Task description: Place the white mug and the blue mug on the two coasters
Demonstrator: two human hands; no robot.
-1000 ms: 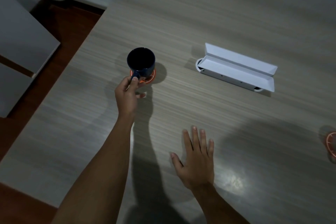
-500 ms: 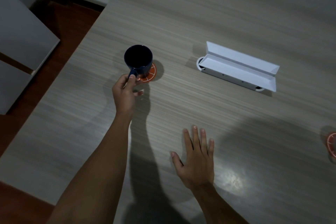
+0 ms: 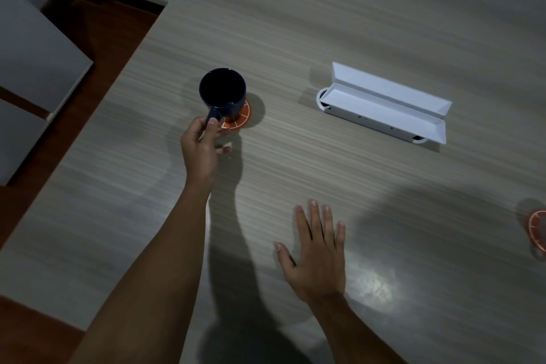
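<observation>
Scene: you look down on a pale wood-grain table (image 3: 325, 23) in dim light; its left edge runs diagonally beside a red-brown floor.
Blue mug (image 3: 223, 93): it stands upright toward the left edge of the table, over an orange coaster (image 3: 240, 118). It covers the coaster's far-left part, and the near-right part shows past its base. Whether the base is fully seated or just above the coaster, you cannot tell.
Left hand (image 3: 201, 151): your thumb and fingers are pinched on the mug's handle, which points toward you.
Right hand (image 3: 317, 251): it lies flat with fingers spread on the table near the front edge, holding nothing.
Second coaster (image 3: 537, 229): orange, at the right edge of the view and partly cut off, well apart from the first.
White mug: not in view.
Other object: a long white open case (image 3: 384, 103) lies mid-table, to the right of the blue mug.
Step in hand, as a judgement: setting the blue mug on the first coaster.
Risk one: the mug looks off-centre, so its base may rest partly on the coaster's rim, and letting go could leave it tilted or rocking.
Risk two: pulling your fingers out of the handle could drag mug and coaster toward the table's left edge.
Risk three: the low light may mislead your aim.
</observation>
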